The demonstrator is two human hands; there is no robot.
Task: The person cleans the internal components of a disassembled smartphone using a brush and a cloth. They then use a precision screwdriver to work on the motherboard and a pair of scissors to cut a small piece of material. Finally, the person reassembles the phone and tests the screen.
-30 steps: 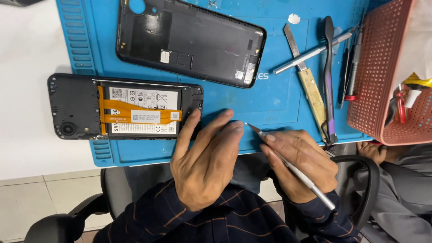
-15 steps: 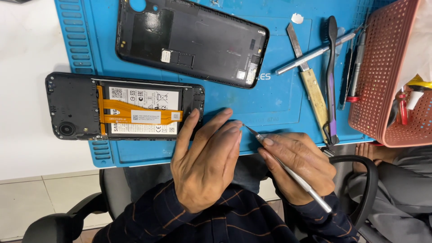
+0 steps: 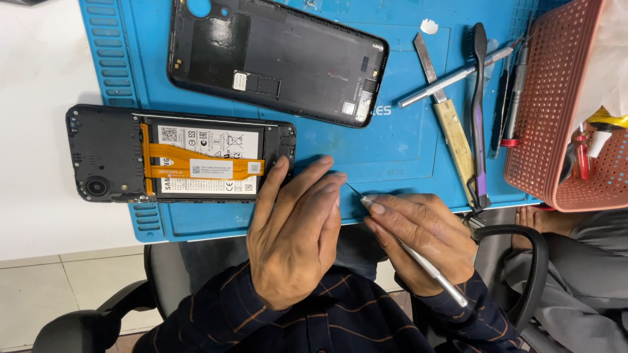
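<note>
The left hand [image 3: 294,232] is now sliding closer, its spread-apart fingers [image 3: 278,180] touching the end of the opened black phone with an orange strip [image 3: 180,153]. The right hand [image 3: 422,238] is still pinching its fingers together on a thin silver screwdriver [image 3: 409,245], with the tip just beside the left fingertips, so the work on the phone is about ready.

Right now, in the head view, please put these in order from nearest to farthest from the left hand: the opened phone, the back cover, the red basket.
From the left hand:
1. Opened phone, just up and left; the fingertips reach its lower right corner.
2. Back cover, higher on the blue mat, above the phone.
3. Red basket, far right, beyond the tools.
</note>
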